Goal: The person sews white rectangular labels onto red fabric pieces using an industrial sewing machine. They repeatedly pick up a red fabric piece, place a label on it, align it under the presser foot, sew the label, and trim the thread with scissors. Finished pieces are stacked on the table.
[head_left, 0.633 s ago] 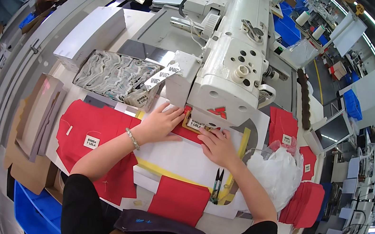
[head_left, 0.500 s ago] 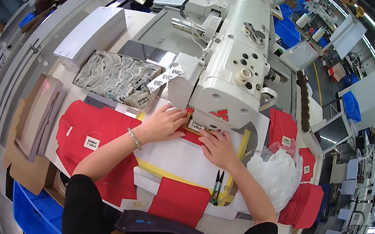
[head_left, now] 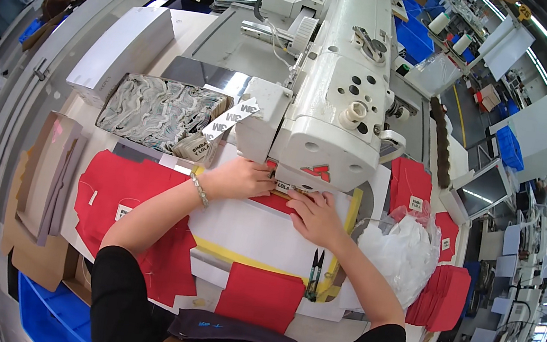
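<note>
Under the head of a large white sewing machine (head_left: 335,141) lies a red fabric piece (head_left: 276,203) with a white label (head_left: 284,187) bearing black lettering. My left hand (head_left: 238,180) rests at the label's left side, its fingers together and pressed down on the work. From the right, my right hand (head_left: 317,216) lays its outstretched fingers on the red fabric at the label's lower edge. Both hands press from above rather than grasp. The needle area is hidden by the machine head. A pair of thread snips (head_left: 315,275) lies below my right hand.
A larger red piece (head_left: 135,186) lies under my left forearm. Folded red fabric (head_left: 261,296) sits at the near edge. An open box of stacked labels (head_left: 103,120) stands left of the machine. White plastic (head_left: 396,253) and a red stack (head_left: 438,299) are at right.
The red fabric and label have moved farther under the machine head, so less of the label shows. My left hand has shifted slightly, its fingers more bent; the right stays nearly in place.
</note>
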Demonstrator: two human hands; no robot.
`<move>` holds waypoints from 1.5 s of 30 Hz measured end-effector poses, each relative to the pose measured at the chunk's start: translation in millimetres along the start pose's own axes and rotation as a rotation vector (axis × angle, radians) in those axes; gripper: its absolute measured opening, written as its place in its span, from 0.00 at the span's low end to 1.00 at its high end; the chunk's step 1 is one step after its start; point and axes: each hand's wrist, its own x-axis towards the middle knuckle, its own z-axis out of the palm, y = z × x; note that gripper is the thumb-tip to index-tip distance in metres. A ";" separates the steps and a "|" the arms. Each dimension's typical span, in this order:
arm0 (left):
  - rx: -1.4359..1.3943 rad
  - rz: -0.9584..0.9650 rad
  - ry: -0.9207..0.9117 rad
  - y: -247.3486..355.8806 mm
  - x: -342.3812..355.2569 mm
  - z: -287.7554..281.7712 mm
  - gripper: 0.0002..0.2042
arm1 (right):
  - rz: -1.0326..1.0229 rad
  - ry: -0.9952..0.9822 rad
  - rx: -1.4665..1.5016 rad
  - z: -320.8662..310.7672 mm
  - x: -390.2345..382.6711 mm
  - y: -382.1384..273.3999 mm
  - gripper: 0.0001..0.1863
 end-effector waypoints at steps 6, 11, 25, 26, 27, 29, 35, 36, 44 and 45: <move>-0.046 0.028 -0.003 -5.8 1.1 -6.0 0.08 | 0.013 -0.010 0.003 -2.1 0.5 -0.4 0.12; -0.036 0.008 -0.007 -7.0 -3.3 -0.5 0.08 | 0.013 -0.005 -0.009 -0.9 -0.1 -0.6 0.12; -0.137 -0.087 -0.049 -6.1 1.1 9.2 0.12 | 0.094 0.012 -0.076 1.2 -2.5 0.4 0.13; -0.152 -0.085 -0.048 -6.6 0.3 11.1 0.12 | 0.097 0.009 -0.073 0.8 -2.2 0.1 0.14; -0.168 -0.083 -0.048 -7.8 -1.1 14.8 0.12 | 0.099 0.005 -0.071 -0.1 -1.7 -0.5 0.14; -0.187 -0.085 -0.071 -9.1 -1.6 17.4 0.13 | 0.094 0.008 -0.068 -1.5 -0.1 -0.7 0.14; -0.229 -0.120 -0.164 -7.4 1.7 11.6 0.13 | 0.104 -0.007 -0.031 -1.5 0.5 -0.1 0.13; -0.251 -0.133 -0.186 -6.6 3.5 8.2 0.13 | 0.113 -0.010 -0.009 -0.6 -0.2 0.0 0.13; -0.362 -0.179 -0.305 -7.1 5.1 4.8 0.15 | 0.077 0.009 -0.049 -3.5 3.5 -1.8 0.12; -0.365 -0.179 -0.296 -7.0 5.3 4.5 0.14 | 0.078 0.010 -0.050 -3.0 3.5 -1.7 0.12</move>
